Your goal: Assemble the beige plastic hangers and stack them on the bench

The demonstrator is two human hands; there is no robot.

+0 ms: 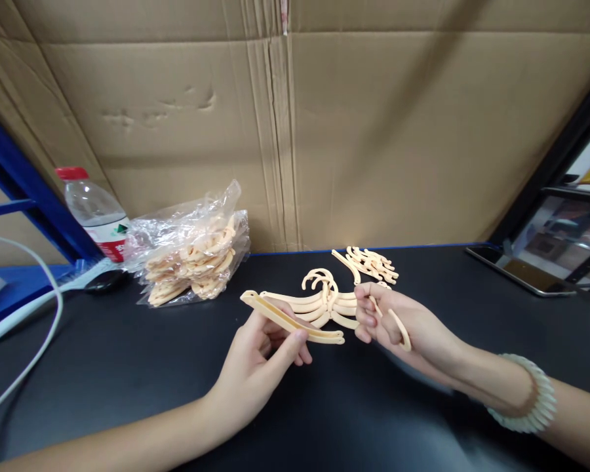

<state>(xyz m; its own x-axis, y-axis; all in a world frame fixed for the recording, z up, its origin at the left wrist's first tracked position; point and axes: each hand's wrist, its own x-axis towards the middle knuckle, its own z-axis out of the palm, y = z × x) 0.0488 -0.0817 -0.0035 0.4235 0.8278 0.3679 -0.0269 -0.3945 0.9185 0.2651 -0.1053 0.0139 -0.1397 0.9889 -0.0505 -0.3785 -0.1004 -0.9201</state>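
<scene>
My left hand pinches a long cream plastic hanger bar between thumb and fingers and holds it above the black table. My right hand is closed round a small cream hook piece, close to the bar's right end. Just behind both hands lies a small stack of assembled cream hangers. Further back is a loose heap of cream hook pieces.
A clear plastic bag of cream hanger parts lies at the back left, beside a water bottle with a red cap. A white cable runs along the left. A phone lies at the right. A cardboard wall stands behind.
</scene>
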